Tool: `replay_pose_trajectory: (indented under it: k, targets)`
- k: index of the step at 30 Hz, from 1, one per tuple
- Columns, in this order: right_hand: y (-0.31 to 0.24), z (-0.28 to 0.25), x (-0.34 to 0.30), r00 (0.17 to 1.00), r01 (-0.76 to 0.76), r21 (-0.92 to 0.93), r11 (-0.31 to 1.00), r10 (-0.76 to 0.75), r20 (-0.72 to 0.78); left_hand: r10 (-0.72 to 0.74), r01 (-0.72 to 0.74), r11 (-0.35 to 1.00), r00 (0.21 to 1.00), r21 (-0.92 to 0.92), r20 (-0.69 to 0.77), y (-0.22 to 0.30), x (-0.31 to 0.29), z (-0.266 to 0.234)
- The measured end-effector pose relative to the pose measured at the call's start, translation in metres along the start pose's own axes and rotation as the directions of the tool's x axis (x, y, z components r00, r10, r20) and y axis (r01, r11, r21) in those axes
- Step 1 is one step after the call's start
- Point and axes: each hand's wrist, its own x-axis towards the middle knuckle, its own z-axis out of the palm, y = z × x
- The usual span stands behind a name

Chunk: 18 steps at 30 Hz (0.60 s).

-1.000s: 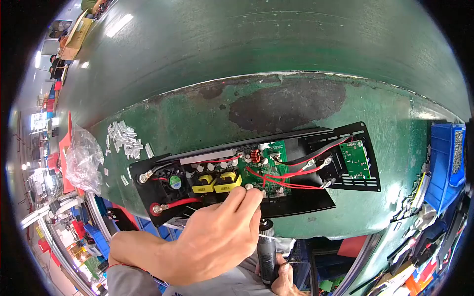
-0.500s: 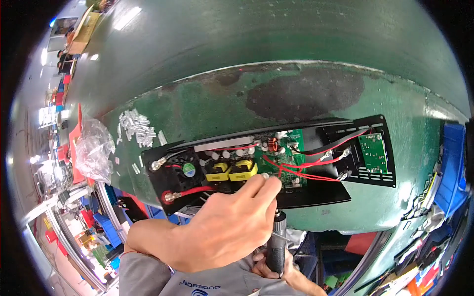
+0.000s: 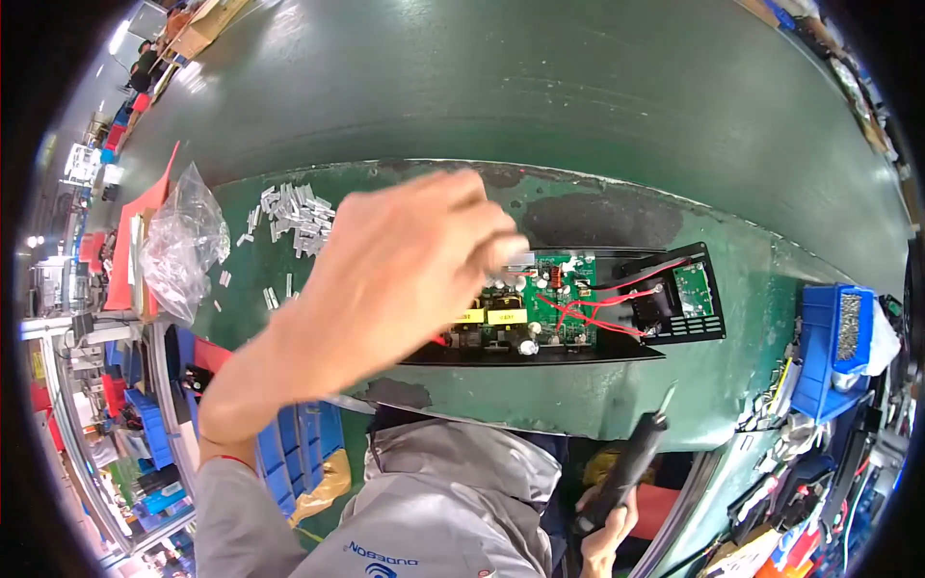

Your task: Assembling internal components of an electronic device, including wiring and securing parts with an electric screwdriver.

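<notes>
A long black metal case (image 3: 540, 355) lies on the green bench top, with a green circuit board (image 3: 578, 337), yellow-wrapped transformers (image 3: 507, 316) and red wires inside. My left hand (image 3: 414, 250) hovers across its left part, fingers bent together near a pale metal strip (image 3: 523, 259) along the far side. Whether the fingertips pinch anything is hidden, and the hand is slightly smeared. My right hand (image 3: 609, 530) grips a black powered screwdriver (image 3: 631, 467) in front of the bench edge, its bit pointing up, apart from the case. The case's left end and fan are behind my left hand and forearm.
Several small pale heat-sink-like bars (image 3: 297, 217) lie in a loose pile left of the case. Beyond them sits a clear plastic bag (image 3: 183, 246). At right stand blue bins (image 3: 824, 337) of small parts and scattered tools. A raised green surface runs along the back.
My left hand has lifted off the board's near side and moved up and left. The screwdriver in my right hand has swung away to the right. The view has shifted.
</notes>
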Motion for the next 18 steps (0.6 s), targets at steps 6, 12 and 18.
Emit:
replay_pose_trajectory:
  k: [6,12,18]
  targets:
    - [-0.063,-0.012,0.025,0.977,-0.025,-0.108,0.994,0.001,-0.211,0.126,-0.168,0.983,0.906,0.072,0.404,-0.026,0.032,0.021]
    - [-0.08,-0.038,0.063,0.871,0.154,-0.509,0.847,-0.36,-0.335,0.31,-0.299,0.951,0.918,-0.081,0.249,-0.026,0.027,0.038]
    - [-0.108,-0.026,0.058,0.729,0.287,-0.619,0.731,-0.586,-0.355,-0.039,0.098,0.978,0.953,-0.185,0.301,0.01,-0.028,0.029]
